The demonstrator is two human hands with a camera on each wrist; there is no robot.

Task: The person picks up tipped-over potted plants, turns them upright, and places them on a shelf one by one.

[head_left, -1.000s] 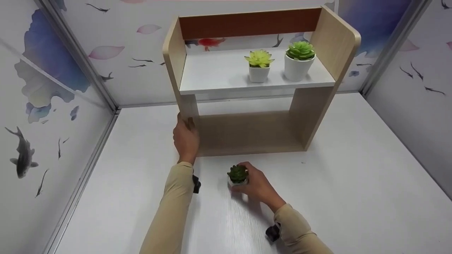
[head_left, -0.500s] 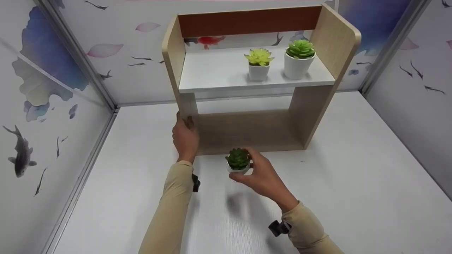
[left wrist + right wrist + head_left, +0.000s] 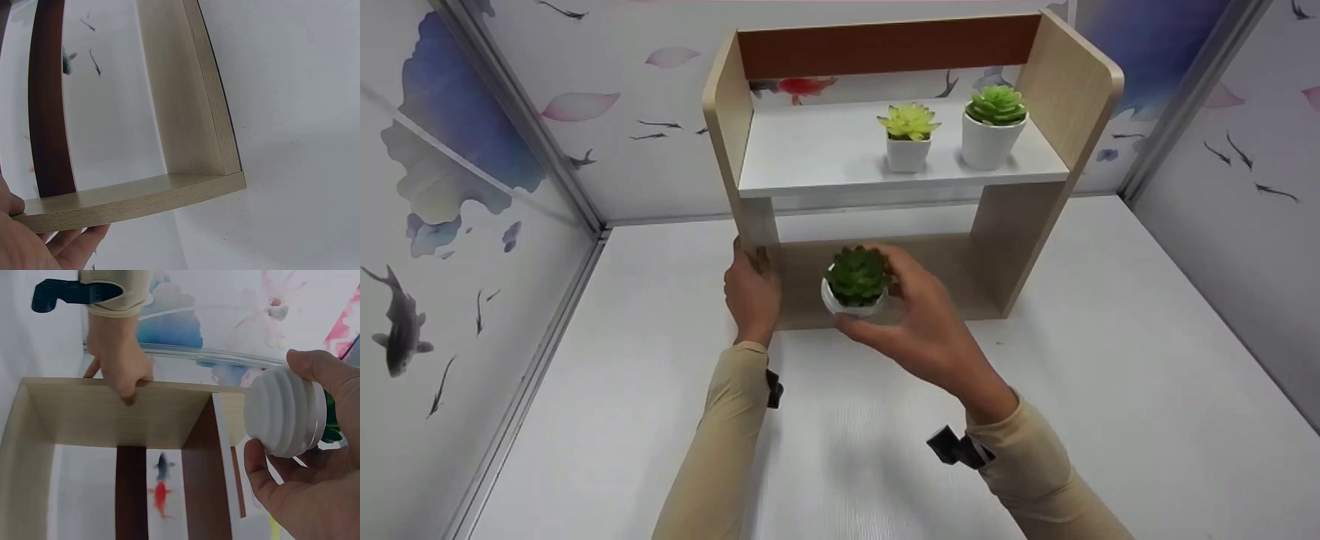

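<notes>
My right hand (image 3: 926,322) holds a small potted succulent (image 3: 856,277), dark green in a ribbed white pot (image 3: 284,412), up in the air in front of the shelf's lower compartment. Thumb and fingers wrap round the pot's sides in the right wrist view. With my left hand (image 3: 753,296) I grip the left side panel of the wooden shelf (image 3: 885,185); in the left wrist view the thumb lies on one face of the panel (image 3: 135,199) and the fingers on the other. On the white upper board stand a yellow-green succulent (image 3: 908,139) and a larger green succulent (image 3: 994,127), both in white pots.
The shelf stands on a white table (image 3: 660,300) near the back wall (image 3: 660,172). Printed panels with fish and petals enclose the left, back and right sides. The upper board's left part lies beside the yellow-green succulent.
My right hand has lifted the dark green succulent off the table and carried it up and forward to the shelf. The left hand keeps its grip on the side panel.
</notes>
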